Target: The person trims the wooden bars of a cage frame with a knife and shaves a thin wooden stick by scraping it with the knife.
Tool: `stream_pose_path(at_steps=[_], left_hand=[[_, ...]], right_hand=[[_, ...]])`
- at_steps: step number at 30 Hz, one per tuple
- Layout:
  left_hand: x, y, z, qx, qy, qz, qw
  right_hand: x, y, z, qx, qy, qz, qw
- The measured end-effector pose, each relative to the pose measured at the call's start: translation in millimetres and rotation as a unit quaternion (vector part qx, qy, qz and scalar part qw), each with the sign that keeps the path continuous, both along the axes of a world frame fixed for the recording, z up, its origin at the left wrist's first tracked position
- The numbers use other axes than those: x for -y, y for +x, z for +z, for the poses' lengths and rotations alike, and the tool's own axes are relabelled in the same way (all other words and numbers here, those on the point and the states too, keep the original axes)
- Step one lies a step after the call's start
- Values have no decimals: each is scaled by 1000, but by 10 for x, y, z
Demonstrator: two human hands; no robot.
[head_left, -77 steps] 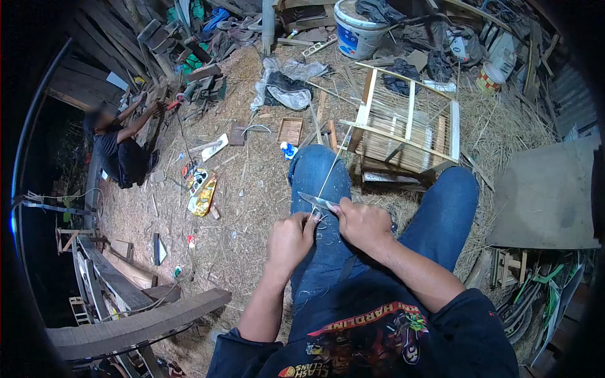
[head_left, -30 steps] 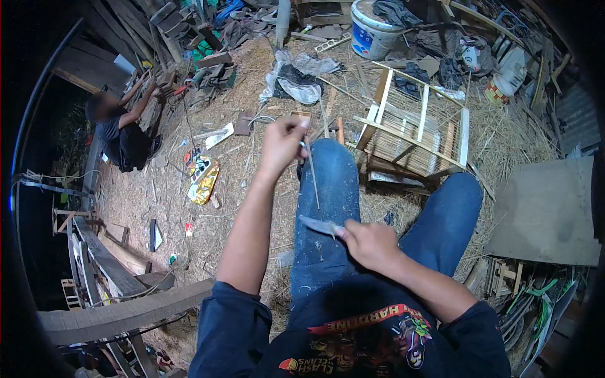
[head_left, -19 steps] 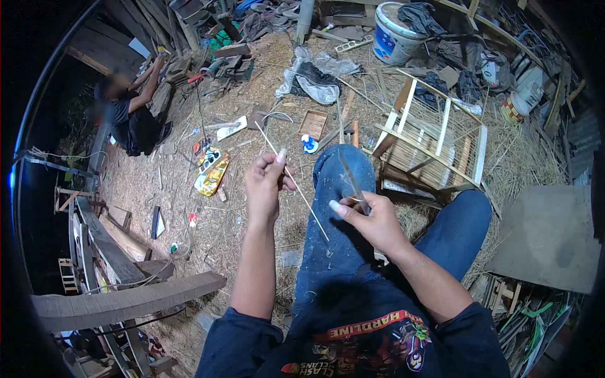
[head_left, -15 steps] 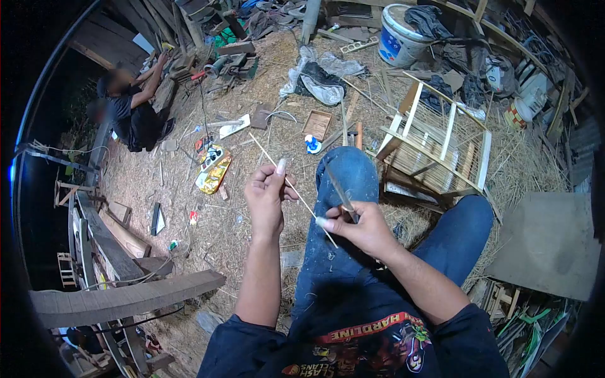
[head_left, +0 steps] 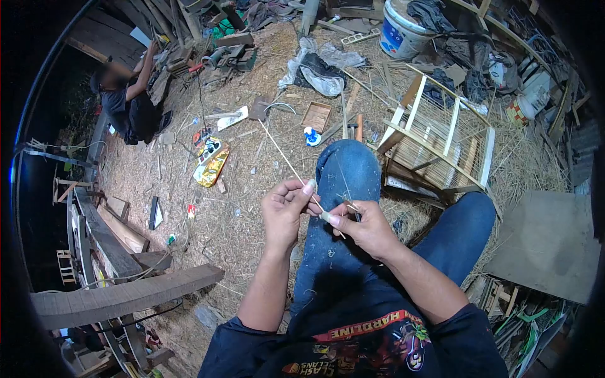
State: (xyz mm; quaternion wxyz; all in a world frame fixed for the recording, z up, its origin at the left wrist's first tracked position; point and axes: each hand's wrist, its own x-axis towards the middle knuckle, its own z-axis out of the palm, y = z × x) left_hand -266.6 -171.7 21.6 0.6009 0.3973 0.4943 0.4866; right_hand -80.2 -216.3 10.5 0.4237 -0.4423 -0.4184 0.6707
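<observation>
1. Your left hand [head_left: 288, 211] has moved in toward your right hand [head_left: 362, 228] since the earlier frame; the knife [head_left: 343, 179] now shows its blade nearly edge-on.
2. Left grip: thumb and index finger pinched shut on the thin stick [head_left: 282, 155], the other fingers curled.
3. Right grip: fingers closed around the knife, its handle mostly hidden; the thumb meets the stick near its lower end.
4. Stick: slanted between your hands, its lower part over your left thigh [head_left: 337, 252], its upper end over the littered floor [head_left: 242, 170].
5. Surroundings: beyond your knees, a slatted wooden frame [head_left: 446, 151] at right; a blue-and-white bottle [head_left: 312, 137] near a shallow wooden box [head_left: 316, 116]; 1 crouching person [head_left: 129, 110] at far left.
</observation>
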Motion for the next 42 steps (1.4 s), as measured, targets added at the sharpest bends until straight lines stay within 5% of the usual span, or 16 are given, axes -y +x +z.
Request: stream_pose_path(at_steps=[20, 26, 32, 35, 38, 42], left_hand=[[-29, 112, 10, -12, 28, 52, 998], [-2, 170, 4, -20, 20, 10, 1000], [34, 221, 12, -17, 13, -52, 998], [53, 240, -43, -13, 11, -73, 997], [91, 232, -73, -24, -2, -90, 996], [195, 193, -67, -63, -66, -138, 986]], right_hand=[[182, 199, 24, -33, -98, 35, 994], [257, 419, 0, 4, -55, -57, 997], [445, 810, -213, -54, -230, -150, 960], [595, 999, -731, -114, -323, -118, 932], [697, 971, -670, -154, -363, -123, 911], [748, 977, -450, 19, -291, -103, 951]])
